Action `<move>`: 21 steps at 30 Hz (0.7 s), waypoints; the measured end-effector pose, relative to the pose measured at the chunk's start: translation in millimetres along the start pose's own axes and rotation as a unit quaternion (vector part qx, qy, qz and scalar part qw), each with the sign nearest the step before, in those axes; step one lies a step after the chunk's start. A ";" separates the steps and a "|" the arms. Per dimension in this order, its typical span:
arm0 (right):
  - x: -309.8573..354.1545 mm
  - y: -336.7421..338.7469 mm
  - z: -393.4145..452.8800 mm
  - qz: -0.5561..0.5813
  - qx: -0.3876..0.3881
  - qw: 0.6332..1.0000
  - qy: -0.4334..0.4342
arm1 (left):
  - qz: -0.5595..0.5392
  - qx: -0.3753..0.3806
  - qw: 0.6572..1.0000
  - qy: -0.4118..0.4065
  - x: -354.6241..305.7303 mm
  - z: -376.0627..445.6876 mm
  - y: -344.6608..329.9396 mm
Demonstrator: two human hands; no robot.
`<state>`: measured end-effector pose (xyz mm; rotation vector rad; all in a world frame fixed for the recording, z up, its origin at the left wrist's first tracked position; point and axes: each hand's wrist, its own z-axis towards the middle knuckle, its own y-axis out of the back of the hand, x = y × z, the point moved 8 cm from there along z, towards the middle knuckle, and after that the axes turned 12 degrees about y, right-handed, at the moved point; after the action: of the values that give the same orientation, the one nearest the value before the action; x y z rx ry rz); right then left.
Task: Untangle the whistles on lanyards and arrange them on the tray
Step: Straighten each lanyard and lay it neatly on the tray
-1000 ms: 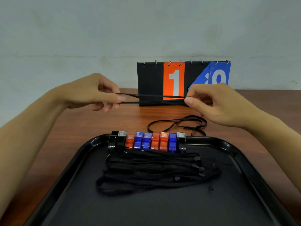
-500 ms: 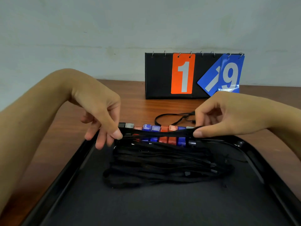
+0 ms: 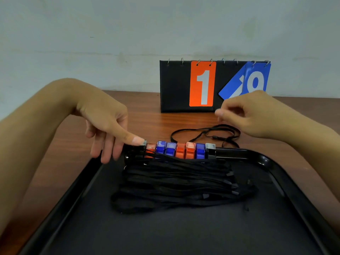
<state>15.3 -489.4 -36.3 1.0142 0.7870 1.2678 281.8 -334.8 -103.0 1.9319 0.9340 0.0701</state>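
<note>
A row of whistles (image 3: pixel 181 150) in black, orange and blue lines the far edge of the black tray (image 3: pixel 265 160). Their black lanyards (image 3: pixel 180 183) lie folded in a stack on the tray just in front of them. My left hand (image 3: pixel 108 126) hangs over the row's left end, its thumb tip touching the leftmost whistles, fingers spread downward. My right hand (image 3: pixel 244 116) hovers above the table behind the tray, fingers loosely curled and holding nothing. Under it, one more black lanyard (image 3: pixel 206 134) lies looped on the wood.
A flip scoreboard (image 3: pixel 214 86) showing an orange 1 and a blue 9 stands at the back of the brown wooden table (image 3: pixel 147 115), against a pale wall. The tray fills the near half of the view.
Both hands carried a stretched lanyard down onto the tray and released it. The right hand has lifted back over the table; the left hand now touches the row's left end.
</note>
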 end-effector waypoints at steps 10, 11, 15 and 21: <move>-26.9 -55.9 3.9 0.009 0.122 0.990 -0.070 | -0.074 -0.079 0.978 -0.176 -70.8 -37.9 11.3; -26.4 -55.8 4.3 0.011 0.118 0.990 -0.072 | -0.080 -0.112 0.971 -0.194 -74.8 -41.7 16.3; -6.3 -28.8 8.7 0.055 -0.003 0.998 -0.040 | -0.102 -0.256 0.930 -0.245 -92.7 -51.5 23.6; 51.1 -6.7 9.2 0.156 -0.121 0.977 0.080 | -0.084 -0.250 0.923 -0.279 -122.3 -58.7 -2.3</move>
<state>34.4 -440.6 -35.9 0.8651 0.5893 1.6891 170.0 -368.5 -33.8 1.2831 0.6110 -0.3029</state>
